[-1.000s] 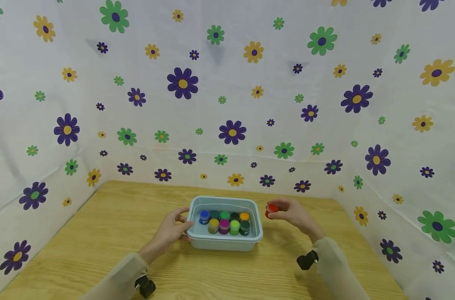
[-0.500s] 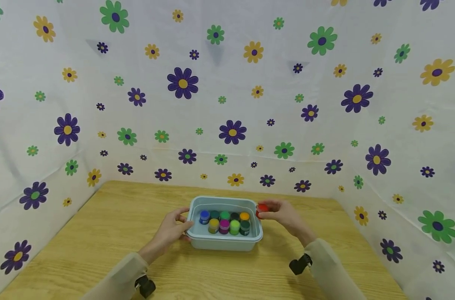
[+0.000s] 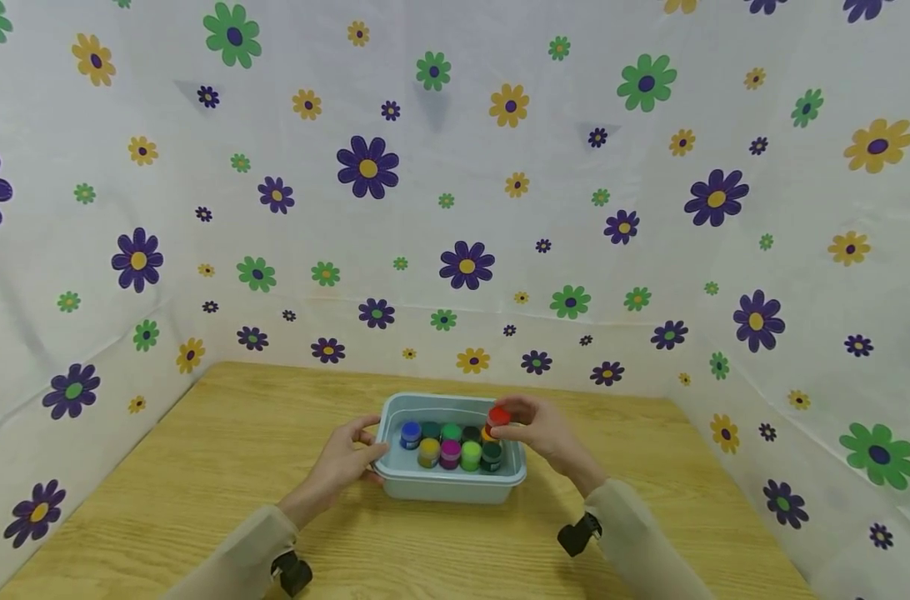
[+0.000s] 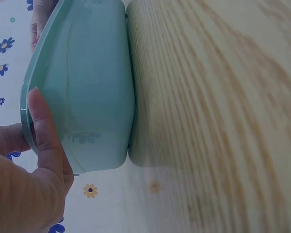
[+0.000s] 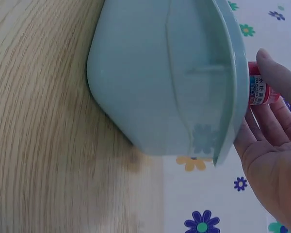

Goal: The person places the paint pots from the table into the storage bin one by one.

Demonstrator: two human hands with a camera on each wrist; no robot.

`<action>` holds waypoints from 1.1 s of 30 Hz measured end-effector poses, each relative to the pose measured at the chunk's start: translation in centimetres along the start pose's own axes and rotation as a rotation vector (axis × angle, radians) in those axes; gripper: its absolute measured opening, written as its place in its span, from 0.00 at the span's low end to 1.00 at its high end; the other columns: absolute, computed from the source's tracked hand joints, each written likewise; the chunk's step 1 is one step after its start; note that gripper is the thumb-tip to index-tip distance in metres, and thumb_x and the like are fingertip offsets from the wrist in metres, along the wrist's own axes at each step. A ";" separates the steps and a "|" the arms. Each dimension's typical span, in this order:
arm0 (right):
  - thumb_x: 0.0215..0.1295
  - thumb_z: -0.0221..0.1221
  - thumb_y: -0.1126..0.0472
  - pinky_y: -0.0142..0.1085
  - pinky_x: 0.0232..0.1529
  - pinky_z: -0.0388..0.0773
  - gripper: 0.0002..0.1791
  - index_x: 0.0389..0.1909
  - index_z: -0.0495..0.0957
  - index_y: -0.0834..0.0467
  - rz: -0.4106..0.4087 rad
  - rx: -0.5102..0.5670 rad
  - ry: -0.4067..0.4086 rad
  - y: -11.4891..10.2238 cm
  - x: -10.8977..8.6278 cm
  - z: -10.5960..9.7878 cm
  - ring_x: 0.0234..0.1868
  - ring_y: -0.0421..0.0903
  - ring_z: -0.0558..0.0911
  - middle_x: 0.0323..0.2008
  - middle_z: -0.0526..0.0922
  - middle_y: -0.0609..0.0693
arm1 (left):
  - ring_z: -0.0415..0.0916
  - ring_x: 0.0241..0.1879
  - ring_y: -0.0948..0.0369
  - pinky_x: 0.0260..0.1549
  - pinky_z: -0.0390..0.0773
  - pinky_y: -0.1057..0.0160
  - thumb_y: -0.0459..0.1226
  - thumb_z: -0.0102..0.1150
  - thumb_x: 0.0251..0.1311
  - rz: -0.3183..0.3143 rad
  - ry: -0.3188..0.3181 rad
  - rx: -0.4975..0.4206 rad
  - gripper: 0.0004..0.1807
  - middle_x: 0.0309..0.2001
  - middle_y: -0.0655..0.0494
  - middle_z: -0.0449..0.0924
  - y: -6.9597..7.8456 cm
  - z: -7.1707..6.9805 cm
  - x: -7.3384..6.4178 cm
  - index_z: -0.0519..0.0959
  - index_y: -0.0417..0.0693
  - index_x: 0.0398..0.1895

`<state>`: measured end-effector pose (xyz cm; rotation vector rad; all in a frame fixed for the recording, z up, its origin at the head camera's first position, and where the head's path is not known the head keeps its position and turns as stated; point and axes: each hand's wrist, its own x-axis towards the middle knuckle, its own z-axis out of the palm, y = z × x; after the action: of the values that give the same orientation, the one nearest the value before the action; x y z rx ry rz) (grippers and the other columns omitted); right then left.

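Note:
A pale blue-green plastic tub (image 3: 447, 487) stands on the table with several small paint jars inside, among them a blue jar (image 3: 411, 435), a magenta jar (image 3: 450, 454) and a light green jar (image 3: 471, 456). My left hand (image 3: 344, 457) grips the tub's left end, thumb over the rim (image 4: 24, 104). Over the tub's right end, my right hand (image 3: 539, 429) holds a red paint jar (image 3: 497, 418) between thumb and fingers. That jar partly covers an orange one below it. In the right wrist view the red jar's printed label (image 5: 257, 90) shows just beyond the rim.
The wooden table (image 3: 275, 425) reaches back to a white flower-printed cloth (image 3: 425, 208) that hangs behind it and along both sides. A small black camera (image 3: 578, 533) sits on the right wrist, another black camera (image 3: 293, 573) on the left.
My right hand has carried the red paint jar leftward, from beside the tub, across its right rim and over the jars inside. The left hand and the tub have stayed in place.

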<state>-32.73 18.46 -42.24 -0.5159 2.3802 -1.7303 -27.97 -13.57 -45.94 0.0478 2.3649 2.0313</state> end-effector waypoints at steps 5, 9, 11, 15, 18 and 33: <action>0.56 0.71 0.61 0.36 0.49 0.83 0.25 0.53 0.76 0.61 0.006 -0.027 -0.029 -0.3 0.5 1.4 0.47 0.47 0.82 0.49 0.84 0.56 | 0.77 0.23 0.56 0.27 0.86 0.47 0.27 0.59 0.63 -0.001 -0.004 0.001 0.31 0.37 0.45 0.70 0.0 0.1 0.2 0.66 0.39 0.69; 0.55 0.72 0.59 0.35 0.49 0.83 0.23 0.51 0.77 0.59 0.015 -0.063 -0.024 -0.4 1.0 2.2 0.46 0.46 0.82 0.48 0.84 0.54 | 0.77 0.24 0.57 0.28 0.86 0.48 0.27 0.59 0.63 -0.007 -0.012 -0.002 0.31 0.38 0.46 0.70 0.0 0.1 0.3 0.65 0.40 0.69; 0.55 0.71 0.58 0.35 0.48 0.83 0.23 0.51 0.78 0.58 0.009 -0.068 -0.026 -0.5 1.3 2.6 0.46 0.46 0.82 0.48 0.85 0.54 | 0.77 0.24 0.57 0.28 0.86 0.49 0.28 0.59 0.63 -0.006 -0.018 -0.002 0.30 0.38 0.46 0.69 0.1 0.0 0.3 0.65 0.40 0.70; 0.56 0.71 0.56 0.36 0.49 0.83 0.21 0.49 0.79 0.57 -0.005 -0.086 -0.054 -0.7 1.8 3.5 0.45 0.46 0.83 0.46 0.86 0.52 | 0.77 0.25 0.57 0.28 0.86 0.49 0.27 0.59 0.63 -0.001 -0.013 -0.011 0.30 0.38 0.45 0.69 0.3 0.0 0.2 0.66 0.39 0.69; 0.56 0.71 0.56 0.35 0.48 0.82 0.19 0.48 0.80 0.56 -0.015 -0.104 -0.082 -0.8 2.0 4.4 0.44 0.44 0.83 0.45 0.86 0.51 | 0.77 0.24 0.57 0.27 0.86 0.48 0.27 0.59 0.63 -0.001 -0.010 -0.013 0.30 0.38 0.45 0.70 0.3 0.1 0.0 0.66 0.39 0.69; 0.58 0.70 0.60 0.35 0.47 0.82 0.24 0.56 0.78 0.60 -0.043 -0.168 -0.160 -1.2 3.6 8.9 0.49 0.47 0.82 0.50 0.85 0.54 | 0.77 0.24 0.58 0.27 0.86 0.50 0.27 0.58 0.63 0.008 -0.019 -0.006 0.30 0.39 0.45 0.70 0.0 -0.2 0.1 0.65 0.37 0.69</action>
<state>-33.03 8.94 -43.72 -0.7054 2.4277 -1.4517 -28.11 -13.73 -45.88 0.0762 2.3517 2.0321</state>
